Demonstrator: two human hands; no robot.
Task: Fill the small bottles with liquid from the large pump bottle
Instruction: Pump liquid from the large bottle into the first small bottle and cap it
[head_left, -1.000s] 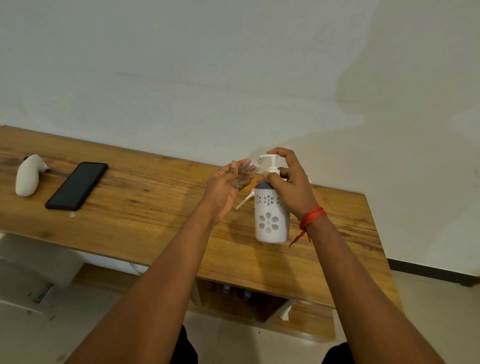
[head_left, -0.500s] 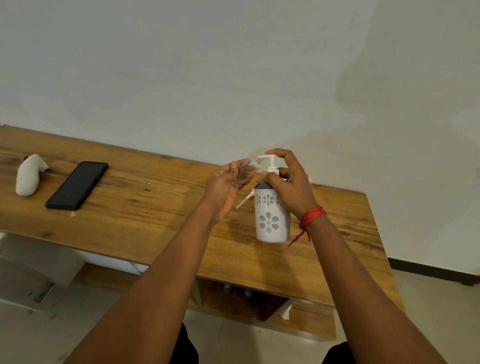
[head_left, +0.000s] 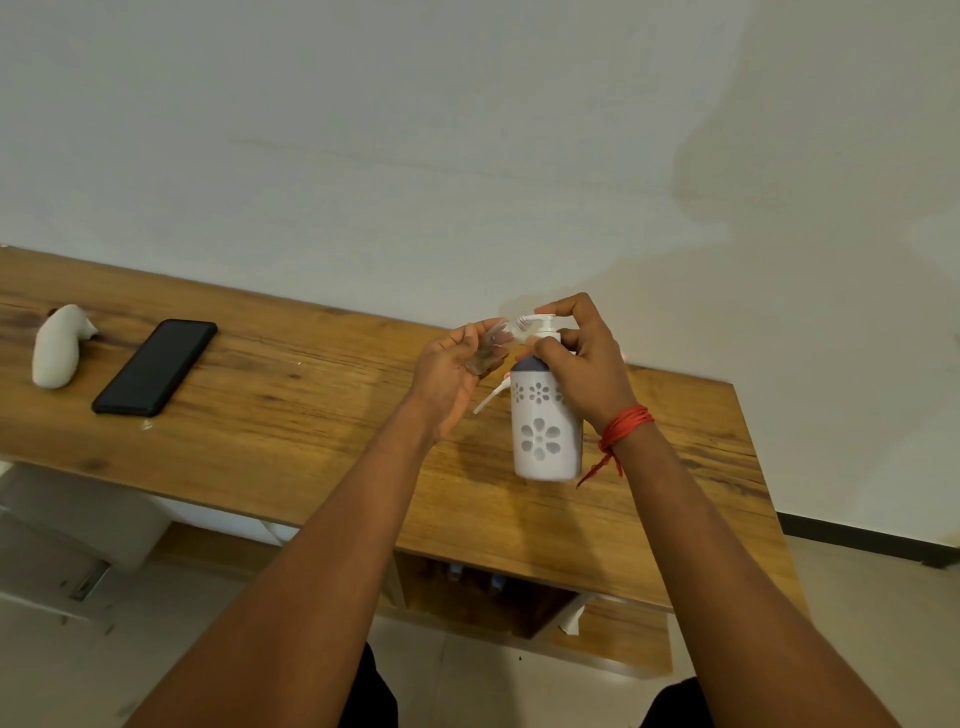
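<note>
A black phone (head_left: 154, 367) lies flat on the wooden table (head_left: 270, 415), just beside a white curved object (head_left: 57, 353).

White flower-cutout pump bottle (head_left: 545, 431) upright, clear small bottle (head_left: 488, 349) at nozzle

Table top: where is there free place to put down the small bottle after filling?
The widest bare wood lies between the black phone and the left hand. Another bare strip runs along the table to the right of the pump bottle. It is crowded at the pump, where both hands meet, the right hand on the pump head.
</note>
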